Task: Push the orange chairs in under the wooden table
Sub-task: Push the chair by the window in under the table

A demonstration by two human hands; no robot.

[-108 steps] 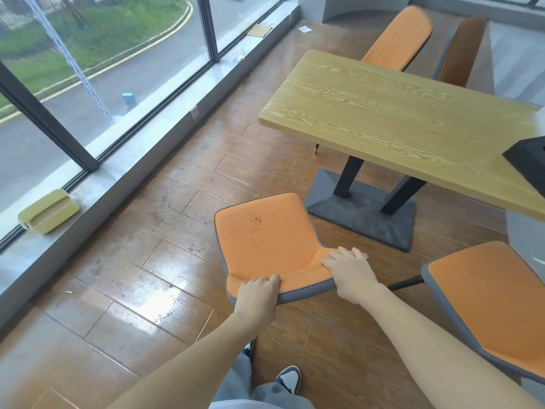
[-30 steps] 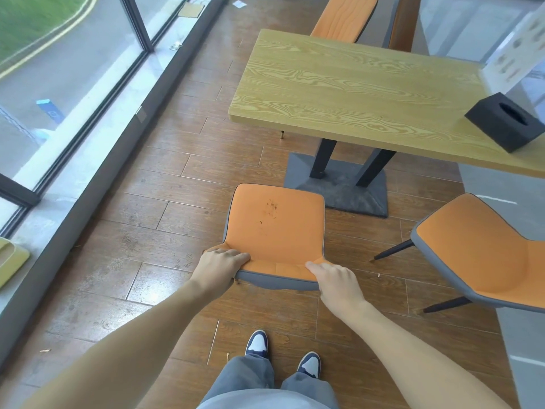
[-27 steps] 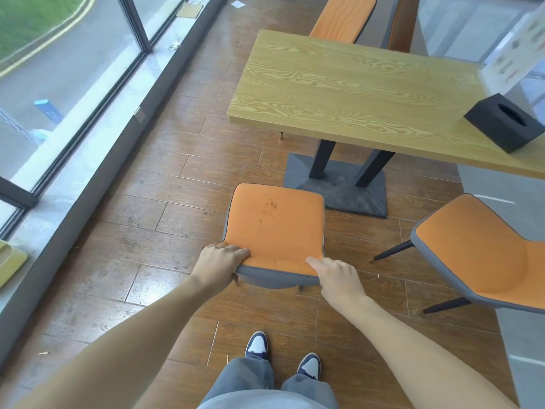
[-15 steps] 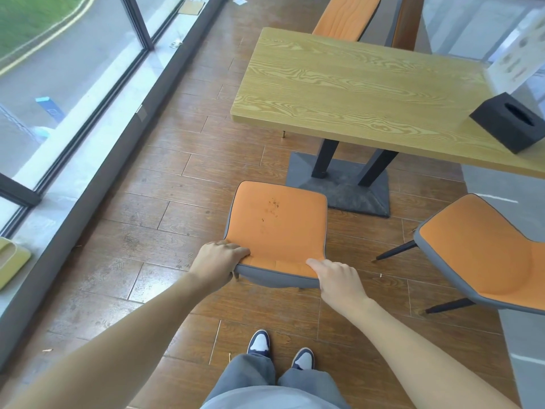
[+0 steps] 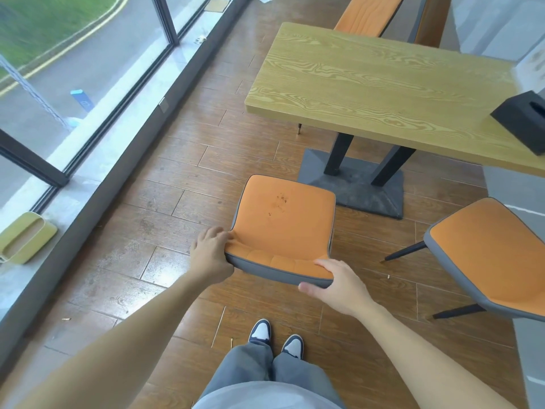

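Observation:
An orange chair (image 5: 283, 219) with a grey shell stands on the wood floor in front of me, its seat just short of the wooden table (image 5: 383, 90). My left hand (image 5: 211, 255) grips the left end of its backrest top. My right hand (image 5: 339, 286) holds the right end, fingers over the edge and thumb under it. A second orange chair (image 5: 495, 255) stands at the right, out from the table. Two more orange chairs (image 5: 368, 13) sit at the table's far side.
The table's dark base plate (image 5: 354, 187) and black legs lie just beyond the held chair. A black tissue box (image 5: 522, 119) rests on the table's right end. A window wall with a low sill runs along the left, with a yellow box (image 5: 25, 237) on it.
The chair has turned to face the table squarely since 3.6 s ago. Over the last second both hands stay on the backrest and the chair has edged slightly closer to the table.

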